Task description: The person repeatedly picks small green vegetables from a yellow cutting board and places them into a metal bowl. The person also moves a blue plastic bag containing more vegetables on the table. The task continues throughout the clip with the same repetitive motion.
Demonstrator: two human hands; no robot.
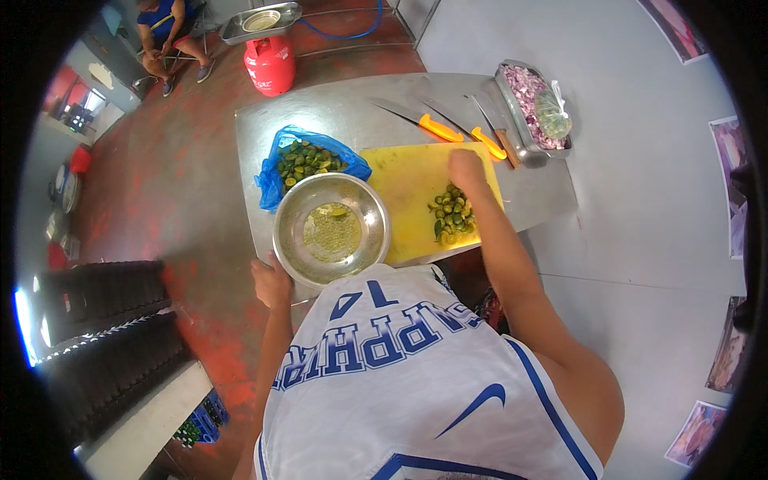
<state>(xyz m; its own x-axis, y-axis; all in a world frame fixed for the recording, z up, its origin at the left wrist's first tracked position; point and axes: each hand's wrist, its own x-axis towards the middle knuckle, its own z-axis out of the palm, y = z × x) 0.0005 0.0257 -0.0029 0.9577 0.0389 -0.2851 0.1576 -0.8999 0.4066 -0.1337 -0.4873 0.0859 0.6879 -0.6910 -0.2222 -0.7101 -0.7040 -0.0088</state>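
Observation:
My right hand (467, 168) is closed over the yellow cutting board (402, 180), just above a pile of cut calamansi (453, 213); whether its fingers hold anything is hidden. My left hand (273, 281) is at the table's near left edge, beside the wide steel bowl (373, 207). Greenish-yellow juice with seeds and one piece of fruit lies in the bowl. Behind the bowl, a blue plastic bag (270, 174) stands open, full of small green citrus fruits (309, 159).
Two orange-handled knives (441, 128) (489, 143) and a wooden-handled knife (507, 149) lie behind the board. A steel tray (570, 153) holds chopped onions and a tied plastic bag (552, 114). Beyond the steel table (336, 99) are a red gas cylinder (270, 69) and a seated person (165, 30).

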